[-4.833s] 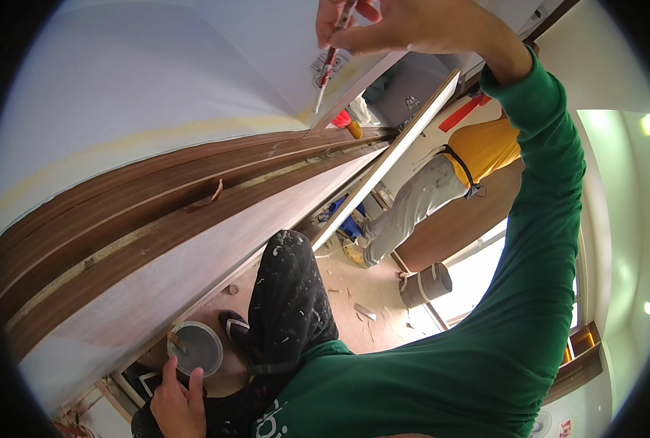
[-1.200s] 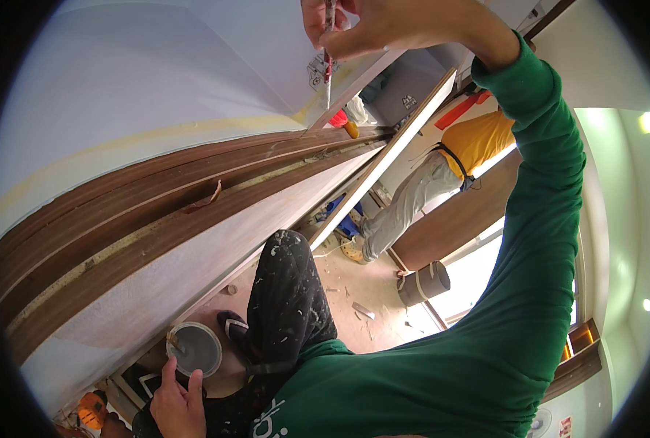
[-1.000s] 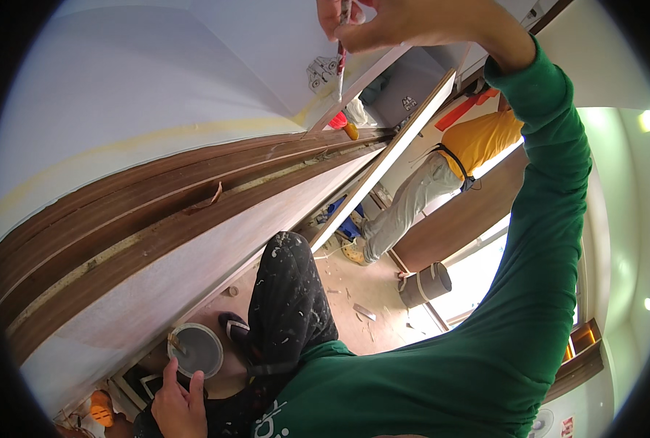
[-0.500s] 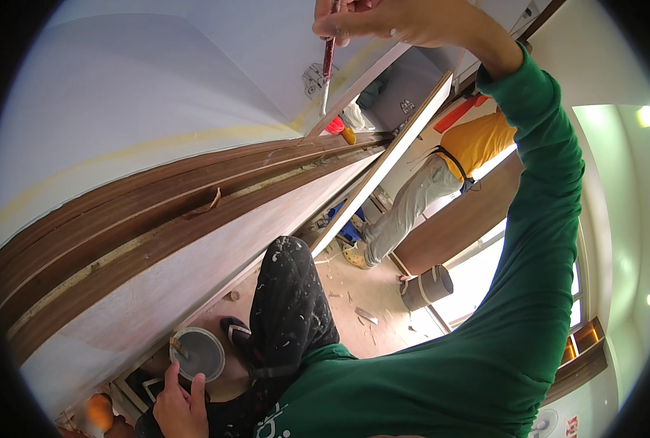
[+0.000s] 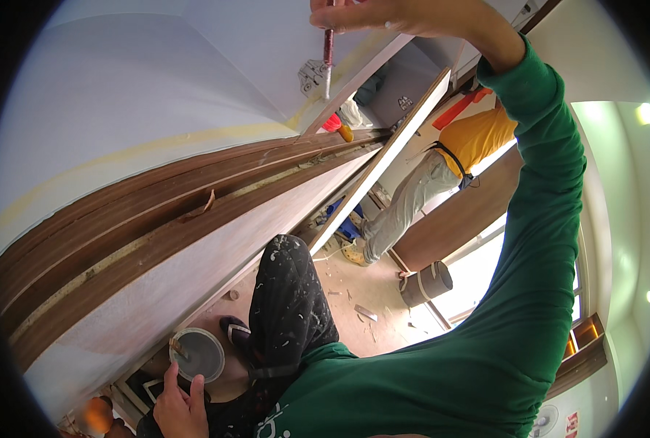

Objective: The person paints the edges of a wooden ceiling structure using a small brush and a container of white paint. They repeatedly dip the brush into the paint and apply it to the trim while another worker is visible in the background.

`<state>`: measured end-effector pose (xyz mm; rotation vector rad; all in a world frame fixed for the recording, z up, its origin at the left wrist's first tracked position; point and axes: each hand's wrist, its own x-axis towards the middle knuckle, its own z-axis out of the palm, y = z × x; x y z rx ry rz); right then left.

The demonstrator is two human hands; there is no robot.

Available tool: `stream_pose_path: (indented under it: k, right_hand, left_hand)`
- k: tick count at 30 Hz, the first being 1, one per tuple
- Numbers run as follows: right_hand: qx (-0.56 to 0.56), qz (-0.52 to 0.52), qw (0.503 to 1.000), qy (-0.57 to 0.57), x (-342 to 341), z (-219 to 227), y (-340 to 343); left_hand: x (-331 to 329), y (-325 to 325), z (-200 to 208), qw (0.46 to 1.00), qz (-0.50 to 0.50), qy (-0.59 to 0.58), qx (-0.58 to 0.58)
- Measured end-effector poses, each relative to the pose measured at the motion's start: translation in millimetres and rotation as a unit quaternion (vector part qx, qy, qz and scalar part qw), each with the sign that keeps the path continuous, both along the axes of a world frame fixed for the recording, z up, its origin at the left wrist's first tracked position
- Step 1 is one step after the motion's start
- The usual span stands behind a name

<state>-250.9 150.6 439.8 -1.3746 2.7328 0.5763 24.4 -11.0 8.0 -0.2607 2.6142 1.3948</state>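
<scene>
My right hand (image 5: 354,16), at the top edge, is closed around the red handle of a slim paintbrush (image 5: 328,55). Its white-coated tip points down over the pale wall panel (image 5: 157,69), close to a yellowish band and a small line drawing; whether the tip touches the panel I cannot tell. At the lower left my left hand (image 5: 181,407) has its thumb and forefinger apart, with the other fingers partly hidden. Just beyond its fingertips stands a round bucket (image 5: 221,359) of greyish-white contents, with a stick-like handle (image 5: 178,347) leaning inside.
A brown wooden track (image 5: 121,193) runs below the panel, with a curled shaving (image 5: 207,204) on it. A pale-edged board (image 5: 383,160) stands upright ahead. Beyond it is a person in a yellow top (image 5: 478,139). A dark cylinder (image 5: 427,283) and scraps lie on the floor.
My right hand has shifted slightly upward in the picture, and the brush tip has moved up with it, away from the panel's lower edge. My left hand and the bucket stay put.
</scene>
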Motion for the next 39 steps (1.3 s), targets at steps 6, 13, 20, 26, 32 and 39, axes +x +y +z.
stream_pose_path:
  k: [6, 13, 20, 26, 32, 39]
  right_hand:
    - [0.007, 0.021, 0.999, -0.042, -6.4, -10.8, 0.2]
    - [0.013, -0.016, 1.000, -0.015, 5.8, -2.1, -7.6]
    - [0.001, 0.050, 0.998, -0.037, 0.3, -16.1, -7.6]
    - [0.006, -0.007, 1.000, -0.028, -5.6, -6.9, -4.3]
    - [0.009, 0.022, 0.999, -0.033, -8.2, -12.1, -5.6]
    - [0.024, 0.041, 0.999, -0.008, 2.9, 8.8, -5.5]
  left_hand:
    - [-0.2, -0.9, 5.2, 1.000, 0.004, -0.012, 0.009]
    - [-0.5, 0.4, 5.2, 1.000, 0.004, -0.005, 0.005]
    - [0.1, 0.0, 4.6, 1.000, 0.005, -0.007, 0.008]
    - [-0.5, 0.7, 2.4, 1.000, 0.005, 0.006, -0.001]
    - [-0.7, 0.0, 4.2, 1.000, 0.010, -0.011, 0.000]
    - [-1.0, 1.2, 2.2, 1.000, 0.006, -0.009, -0.011]
